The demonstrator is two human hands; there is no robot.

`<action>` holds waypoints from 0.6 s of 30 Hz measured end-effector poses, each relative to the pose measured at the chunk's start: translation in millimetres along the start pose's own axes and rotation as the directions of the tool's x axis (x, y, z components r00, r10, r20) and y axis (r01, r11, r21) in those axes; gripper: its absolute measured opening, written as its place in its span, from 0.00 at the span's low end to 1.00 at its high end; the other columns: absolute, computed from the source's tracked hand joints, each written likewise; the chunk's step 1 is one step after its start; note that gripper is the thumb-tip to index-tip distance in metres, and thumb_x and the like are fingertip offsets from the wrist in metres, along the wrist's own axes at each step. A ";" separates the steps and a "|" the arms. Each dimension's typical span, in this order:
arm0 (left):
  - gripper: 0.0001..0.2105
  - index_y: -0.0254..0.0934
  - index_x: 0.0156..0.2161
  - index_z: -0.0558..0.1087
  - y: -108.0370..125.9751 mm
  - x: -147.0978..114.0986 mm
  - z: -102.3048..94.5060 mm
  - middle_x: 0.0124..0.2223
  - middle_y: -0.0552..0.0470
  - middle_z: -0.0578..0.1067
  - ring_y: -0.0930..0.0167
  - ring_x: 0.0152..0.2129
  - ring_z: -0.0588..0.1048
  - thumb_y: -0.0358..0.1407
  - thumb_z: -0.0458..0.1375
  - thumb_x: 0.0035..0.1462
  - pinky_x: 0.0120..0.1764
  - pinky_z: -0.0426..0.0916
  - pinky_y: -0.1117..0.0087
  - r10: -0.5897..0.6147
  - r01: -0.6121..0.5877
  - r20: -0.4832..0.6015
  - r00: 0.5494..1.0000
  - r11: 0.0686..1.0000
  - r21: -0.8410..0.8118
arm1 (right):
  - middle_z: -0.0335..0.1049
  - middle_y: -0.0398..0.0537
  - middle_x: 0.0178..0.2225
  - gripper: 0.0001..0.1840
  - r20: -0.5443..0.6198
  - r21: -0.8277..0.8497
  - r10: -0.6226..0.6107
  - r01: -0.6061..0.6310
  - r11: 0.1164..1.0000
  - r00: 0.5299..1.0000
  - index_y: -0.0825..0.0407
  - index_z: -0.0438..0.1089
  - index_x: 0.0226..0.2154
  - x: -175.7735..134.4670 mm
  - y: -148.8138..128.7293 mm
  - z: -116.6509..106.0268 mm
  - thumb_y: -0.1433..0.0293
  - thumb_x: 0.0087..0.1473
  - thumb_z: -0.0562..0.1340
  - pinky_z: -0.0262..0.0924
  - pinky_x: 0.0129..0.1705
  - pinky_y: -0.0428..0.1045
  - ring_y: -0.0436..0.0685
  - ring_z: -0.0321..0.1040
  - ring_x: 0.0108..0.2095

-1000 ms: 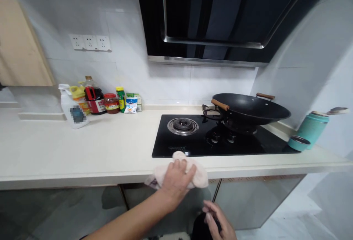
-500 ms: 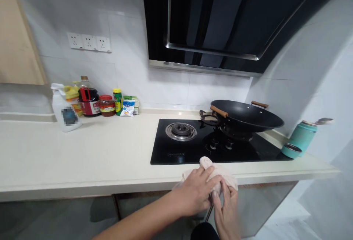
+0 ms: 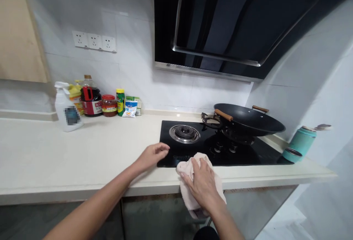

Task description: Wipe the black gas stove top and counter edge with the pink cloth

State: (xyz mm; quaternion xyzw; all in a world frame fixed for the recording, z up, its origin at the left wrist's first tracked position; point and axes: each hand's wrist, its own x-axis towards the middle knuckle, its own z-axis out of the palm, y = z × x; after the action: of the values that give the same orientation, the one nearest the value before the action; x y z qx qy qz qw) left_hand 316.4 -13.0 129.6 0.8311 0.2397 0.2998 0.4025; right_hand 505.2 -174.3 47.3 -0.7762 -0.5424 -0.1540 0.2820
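A pale pink cloth (image 3: 191, 197) lies bunched over the counter's front edge, touching the front of the black gas stove (image 3: 190, 151) and hanging down past the edge. My right hand (image 3: 204, 183) presses on it from above, fingers spread and gripping its folds. Off to the left, my left hand (image 3: 153, 155) is beside the stove's front left corner, empty, its fingers loosely bent and the thumb apart. A round burner (image 3: 184, 134) is on the stove's left side. Over the right burner sits a black wok (image 3: 248, 118) with wooden handles.
A white spray bottle (image 3: 67, 111), a dark sauce bottle (image 3: 92, 106), a red-lidded jar (image 3: 109, 107) and a green container (image 3: 120, 104) line the counter's back left. A teal container (image 3: 303, 142) stands right of the stove. The black range hood (image 3: 220, 23) overhangs it.
My left hand has let go of the cloth and moved left to the stove's corner. My right hand has moved up and left onto the cloth, which is now more spread and hangs lower.
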 end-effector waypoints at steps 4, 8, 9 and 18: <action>0.19 0.36 0.43 0.78 -25.4 39.5 -30.8 0.43 0.47 0.82 0.64 0.38 0.78 0.47 0.55 0.53 0.45 0.72 0.63 -0.035 0.052 -0.114 0.993 0.988 0.148 | 0.64 0.66 0.59 0.30 0.052 -0.022 -0.060 0.061 0.998 0.997 0.53 0.68 0.59 9.5 -8.4 -7.0 0.53 0.62 0.56 0.57 0.58 0.66 0.75 0.59 0.62; 0.18 0.37 0.41 0.79 -43.2 65.9 -39.7 0.43 0.46 0.82 0.63 0.38 0.79 0.45 0.58 0.49 0.45 0.71 0.63 -0.052 0.074 -0.114 0.992 0.977 0.200 | 0.66 0.63 0.58 0.26 0.059 -0.011 -0.096 0.097 0.995 0.994 0.54 0.69 0.57 19.0 2.4 -6.1 0.60 0.61 0.57 0.54 0.62 0.63 0.71 0.59 0.63; 0.17 0.37 0.40 0.79 -47.8 68.8 -39.2 0.42 0.46 0.82 0.62 0.38 0.79 0.45 0.58 0.49 0.45 0.71 0.63 -0.053 0.075 -0.108 0.993 0.975 0.208 | 0.66 0.62 0.58 0.26 0.078 0.001 -0.090 0.090 0.996 0.993 0.53 0.69 0.57 23.5 6.2 -5.5 0.60 0.61 0.56 0.53 0.63 0.62 0.70 0.58 0.63; 0.16 0.38 0.43 0.78 -80.9 55.9 -30.6 0.40 0.49 0.82 0.64 0.37 0.79 0.42 0.54 0.55 0.42 0.71 0.65 -0.014 0.023 -0.043 0.999 0.977 0.213 | 0.73 0.58 0.52 0.22 0.290 0.040 0.115 -0.132 0.990 0.950 0.55 0.69 0.53 104.9 38.3 0.2 0.65 0.62 0.52 0.58 0.55 0.51 0.60 0.69 0.53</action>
State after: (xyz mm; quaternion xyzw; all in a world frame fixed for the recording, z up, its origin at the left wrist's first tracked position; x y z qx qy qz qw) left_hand 322.0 84.2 96.1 0.8609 0.2863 0.2858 0.3086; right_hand 578.9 -104.6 93.9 -0.8141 -0.5322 -0.0057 0.2323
